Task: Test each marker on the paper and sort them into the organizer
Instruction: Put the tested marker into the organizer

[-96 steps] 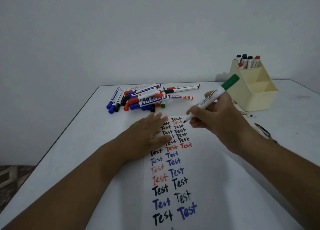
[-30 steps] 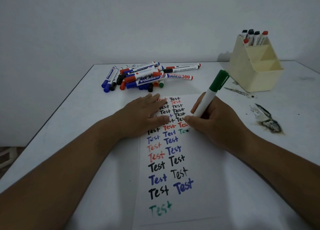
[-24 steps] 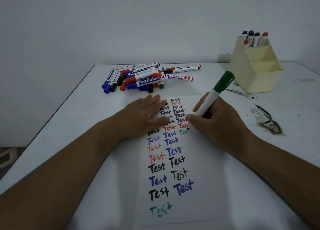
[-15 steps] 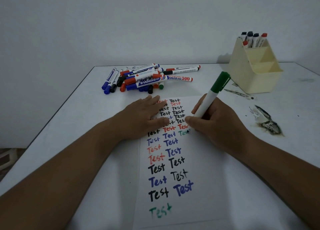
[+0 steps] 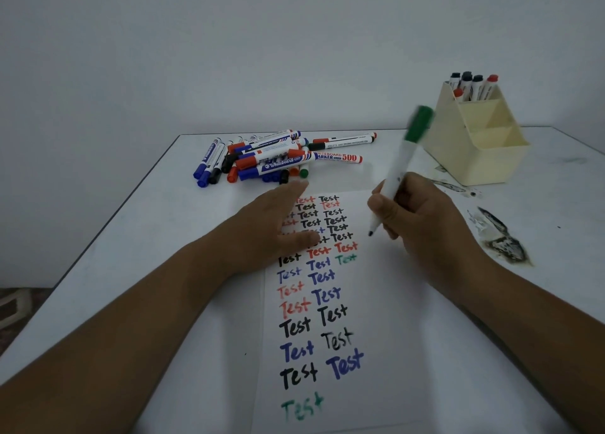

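Observation:
My right hand (image 5: 422, 220) grips a green marker (image 5: 397, 168), its cap posted on the upper end and its tip lifted just above the paper (image 5: 386, 302). The sheet carries rows of "Test" in black, red, blue and green; a faint green one sits below the tip. My left hand (image 5: 275, 227) lies flat on the sheet's upper left, fingers straight. A pile of capped markers (image 5: 271, 160) lies at the table's far side. The cream organizer (image 5: 481, 158) stands at the far right with several markers (image 5: 471, 84) in its back compartment.
The white table (image 5: 131, 253) has a dark ink smear (image 5: 504, 240) right of my right hand and smaller stains in front of the organizer. The table's left edge runs diagonally, with floor beyond it. A plain wall stands behind.
My right hand finished the green "Test" and lifted the marker off the paper, tilting it more upright. My left hand stayed flat on the sheet.

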Available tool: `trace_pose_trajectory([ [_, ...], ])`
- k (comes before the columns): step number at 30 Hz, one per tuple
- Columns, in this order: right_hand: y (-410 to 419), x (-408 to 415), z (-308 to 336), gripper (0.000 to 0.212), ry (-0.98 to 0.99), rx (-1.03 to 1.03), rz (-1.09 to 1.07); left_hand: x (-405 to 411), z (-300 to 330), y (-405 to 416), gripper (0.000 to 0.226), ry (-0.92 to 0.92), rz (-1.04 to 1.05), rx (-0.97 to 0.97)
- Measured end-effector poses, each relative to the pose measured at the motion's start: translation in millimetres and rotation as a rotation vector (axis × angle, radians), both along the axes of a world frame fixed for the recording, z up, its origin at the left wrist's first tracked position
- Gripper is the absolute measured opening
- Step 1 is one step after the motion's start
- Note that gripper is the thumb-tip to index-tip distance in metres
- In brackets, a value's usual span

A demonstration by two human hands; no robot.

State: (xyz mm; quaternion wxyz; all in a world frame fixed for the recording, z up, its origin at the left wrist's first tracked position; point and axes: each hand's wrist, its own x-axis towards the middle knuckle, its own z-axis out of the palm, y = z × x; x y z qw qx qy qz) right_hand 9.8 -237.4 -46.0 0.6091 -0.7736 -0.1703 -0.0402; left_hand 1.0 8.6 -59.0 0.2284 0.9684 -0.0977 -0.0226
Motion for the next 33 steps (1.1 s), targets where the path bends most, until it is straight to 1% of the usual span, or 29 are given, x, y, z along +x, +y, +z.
trace_pose_trajectory([
  [2, -5, 3, 2, 0.032, -0.136, -0.156, -0.038, -2, 3, -4, 0.097, -0.069, 0.033, -0.064],
  [4, -11, 8, 2, 0.03, -0.315, -0.375, -0.065, -6, 9, -8, 0.098, -0.184, 0.068, -0.146],
  [6, -16, 13, 0, 0.031, -0.451, -0.546, -0.098, -10, 13, -12, 0.098, -0.321, 0.071, -0.2],
  [7, -17, 15, -2, 0.033, -0.503, -0.609, -0.117, -12, 15, -13, 0.096, -0.384, 0.053, -0.188],
  [9, -18, 17, -6, 0.034, -0.614, -0.727, -0.149, -15, 18, -16, 0.089, -0.493, 0.003, -0.094],
  [12, -15, 15, -5, 0.027, -0.723, -0.849, -0.183, -15, 18, -19, 0.068, -0.584, -0.092, 0.105],
  [13, -14, 14, -5, 0.026, -0.751, -0.864, -0.199, -16, 18, -21, 0.062, -0.573, -0.115, 0.143],
  [15, -10, 11, -5, 0.025, -0.814, -0.887, -0.231, -15, 18, -24, 0.053, -0.52, -0.124, 0.156],
  [18, -6, 6, -6, 0.024, -0.878, -0.896, -0.256, -13, 18, -28, 0.046, -0.427, -0.082, 0.176],
  [22, -6, 6, -4, 0.024, -0.896, -0.918, -0.268, -13, 19, -29, 0.047, -0.341, -0.077, 0.209],
  [26, -8, 7, -3, 0.023, -0.912, -0.94, -0.28, -14, 20, -28, 0.052, -0.334, -0.076, 0.182],
  [28, -9, 6, -2, 0.023, -0.929, -0.942, -0.303, -14, 22, -28, 0.05, -0.304, -0.06, 0.144],
  [31, -11, 8, -2, 0.02, -0.935, -0.91, -0.357, -15, 19, -27, 0.054, -0.253, -0.024, -0.006],
  [32, -11, 8, -1, 0.019, -0.915, -0.885, -0.371, -16, 18, -25, 0.056, -0.248, -0.009, -0.062],
  [33, -11, 8, 2, 0.018, -0.854, -0.839, -0.364, -15, 17, -24, 0.054, -0.245, 0.009, -0.11],
])
